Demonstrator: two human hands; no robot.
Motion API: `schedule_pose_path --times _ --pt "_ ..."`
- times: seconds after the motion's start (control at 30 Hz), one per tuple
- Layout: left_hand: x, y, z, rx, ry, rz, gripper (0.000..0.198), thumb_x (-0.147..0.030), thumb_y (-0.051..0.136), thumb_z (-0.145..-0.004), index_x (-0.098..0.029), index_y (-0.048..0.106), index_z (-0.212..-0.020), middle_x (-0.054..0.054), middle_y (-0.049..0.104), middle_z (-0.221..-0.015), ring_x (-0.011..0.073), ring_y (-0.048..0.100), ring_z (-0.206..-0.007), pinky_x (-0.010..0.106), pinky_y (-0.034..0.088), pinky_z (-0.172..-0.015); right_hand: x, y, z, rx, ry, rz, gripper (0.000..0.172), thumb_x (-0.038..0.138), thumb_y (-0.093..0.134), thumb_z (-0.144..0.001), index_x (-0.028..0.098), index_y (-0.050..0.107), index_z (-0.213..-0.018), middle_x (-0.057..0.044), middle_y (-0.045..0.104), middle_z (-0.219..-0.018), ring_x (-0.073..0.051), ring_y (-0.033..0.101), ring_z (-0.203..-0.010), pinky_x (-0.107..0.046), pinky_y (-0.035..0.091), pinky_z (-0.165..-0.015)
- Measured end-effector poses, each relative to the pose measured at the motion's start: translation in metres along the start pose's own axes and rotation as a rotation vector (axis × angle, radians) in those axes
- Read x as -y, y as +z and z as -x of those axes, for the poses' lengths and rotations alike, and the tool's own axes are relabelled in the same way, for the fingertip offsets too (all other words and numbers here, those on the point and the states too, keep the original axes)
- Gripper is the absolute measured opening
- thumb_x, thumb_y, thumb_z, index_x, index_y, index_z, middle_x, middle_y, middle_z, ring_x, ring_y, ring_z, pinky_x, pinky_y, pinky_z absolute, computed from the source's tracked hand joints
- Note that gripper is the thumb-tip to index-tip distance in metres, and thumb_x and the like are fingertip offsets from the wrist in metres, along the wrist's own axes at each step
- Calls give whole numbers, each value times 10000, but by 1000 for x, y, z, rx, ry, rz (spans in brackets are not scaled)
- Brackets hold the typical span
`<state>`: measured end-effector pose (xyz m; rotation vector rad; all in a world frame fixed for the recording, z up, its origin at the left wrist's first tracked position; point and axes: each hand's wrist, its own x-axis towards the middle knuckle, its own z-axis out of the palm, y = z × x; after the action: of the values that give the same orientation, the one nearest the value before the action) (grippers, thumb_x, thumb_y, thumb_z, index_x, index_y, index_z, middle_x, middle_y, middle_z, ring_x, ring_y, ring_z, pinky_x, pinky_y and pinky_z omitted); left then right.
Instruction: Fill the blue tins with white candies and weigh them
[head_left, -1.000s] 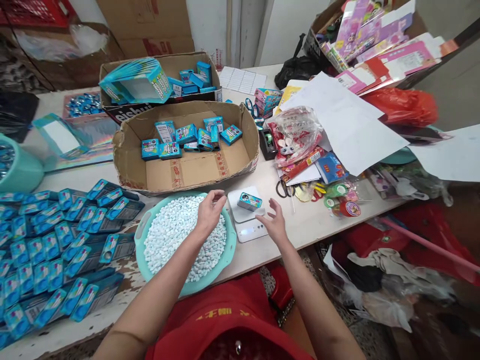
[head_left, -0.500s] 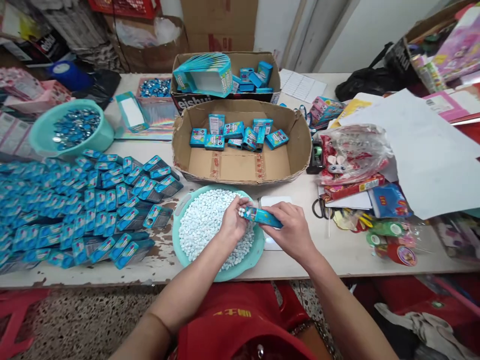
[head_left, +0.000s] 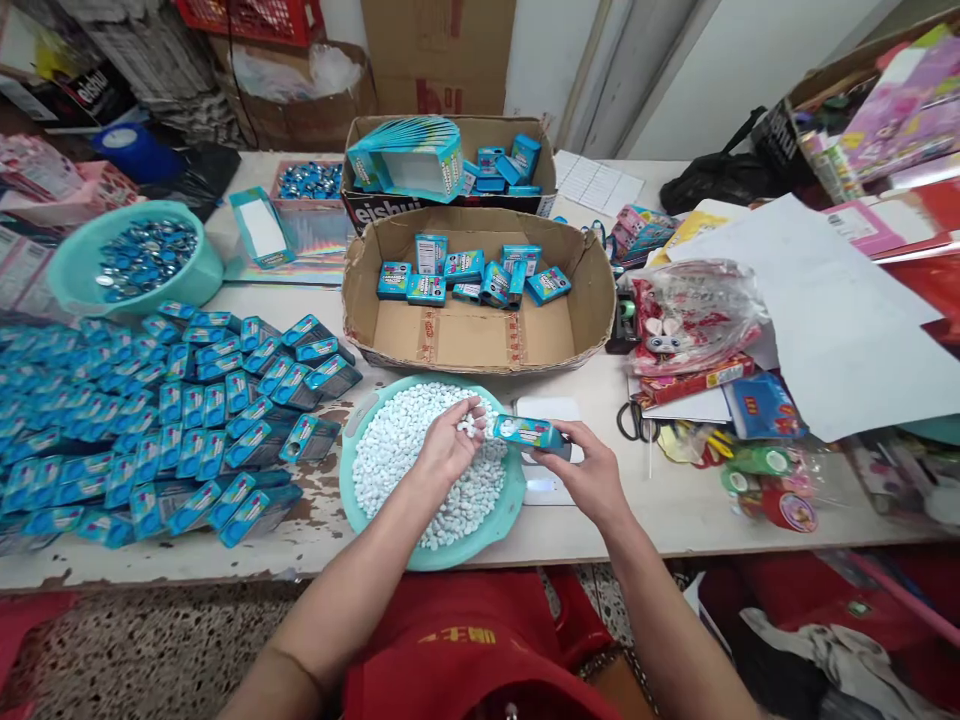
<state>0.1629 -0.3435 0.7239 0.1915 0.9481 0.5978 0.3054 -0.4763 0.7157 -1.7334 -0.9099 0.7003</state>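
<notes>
My left hand (head_left: pixel 450 445) is cupped palm up around several small white candies (head_left: pixel 471 426), above a turquoise basin (head_left: pixel 352 500) heaped with the same candies. In my right hand (head_left: pixel 589 475) lies a small blue candy tin (head_left: pixel 529 432), gripped at its right end and held level. Its left end, with a pale round spot, points at my left fingertips across a small gap. Under and behind the tin lies a white flat device (head_left: pixel 551 408), partly hidden. Whether candies are inside the tin I cannot tell.
Many blue tins (head_left: pixel 214 405) stand in rows at left. An open cardboard box (head_left: pixel 465 340) with several tins sits behind the basin. A turquoise bowl (head_left: pixel 67 275) holds shiny blue pieces. At right are scissors (head_left: pixel 636 422), a plastic bag (head_left: pixel 697 300) and white paper (head_left: pixel 847 310).
My hands have moved apart: the tin's end has left my left fingers and the tin is more level. My left hand has opened slightly, showing the candies. The view has shifted a little.
</notes>
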Motion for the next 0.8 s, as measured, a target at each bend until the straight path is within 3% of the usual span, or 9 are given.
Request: schedule_pose_path --times 0.07,0.13,0.23,0.37,0.47,0.57,0.67,0.73,0.8 --pt "-9 -4 1 71 15 -43 60 -177 590 -812 -116 587 -809 -41 447 -535 20 360 -365 112 250 -318 -23 -3 1 -83 138 -199 375 370 766 -632 231 626 -951 -34 671 -942 -222 603 -882 -396 474 -828" --pt "-16 -7 0 91 73 -83 135 -244 592 -835 -125 570 -776 -71 351 -474 18 282 -329 113 186 -294 -50 -4 -2 -186 218 -328 430 363 789 -586 214 584 -932 -30 667 -893 -212 607 -848 -388 486 -808" --pt "-24 -9 -3 32 78 -98 229 -298 602 -837 -129 524 -705 -50 395 -504 24 336 -357 110 215 -298 -84 -4 -9 -300 253 -358 470 351 803 -526 210 552 -898 -6 638 -817 -197 597 -795 -371 486 -776" --pt "-26 -9 -6 -51 53 -108 246 -311 603 -836 -126 515 -699 -17 462 -581 36 412 -419 109 255 -311 -109 -1 -15 -302 270 -364 451 352 783 -530 211 541 -885 -5 617 -814 -197 591 -797 -381 476 -797" --pt "-25 -9 -6 -27 25 -154 179 -284 600 -832 -117 566 -779 -29 442 -556 35 382 -406 110 247 -315 -112 -5 -10 -282 245 -355 533 344 801 -521 217 539 -968 -46 631 -982 -225 589 -951 -412 451 -892" --pt "-24 -12 -4 9 47 -234 166 -206 669 -740 -128 587 -861 -47 437 -540 30 349 -396 108 211 -326 -110 -17 2 -320 220 -283 651 360 807 -539 230 517 -1107 -98 543 -1256 -250 500 -1171 -443 401 -983" --pt "-23 -17 -4 -26 210 -439 276 -230 709 -658 -131 599 -892 -55 454 -536 37 357 -409 125 204 -352 -111 -34 18 -427 267 -217 524 446 709 -670 200 536 -1099 -132 561 -1232 -246 533 -1126 -446 435 -934" --pt "-23 -21 -5 -77 383 -623 286 -298 702 -653 -126 615 -865 -45 496 -552 58 428 -462 151 309 -418 -115 -43 29 -521 307 -169 465 484 657 -711 170 565 -1041 -136 614 -1129 -230 580 -1020 -433 456 -889" --pt "-22 -26 -6 -91 521 -804 280 -354 678 -669 -130 632 -830 -13 575 -605 103 536 -588 213 433 -583 -121 -50 40 -598 354 -146 468 501 656 -696 154 582 -1002 -128 637 -1070 -218 594 -955 -426 462 -871"
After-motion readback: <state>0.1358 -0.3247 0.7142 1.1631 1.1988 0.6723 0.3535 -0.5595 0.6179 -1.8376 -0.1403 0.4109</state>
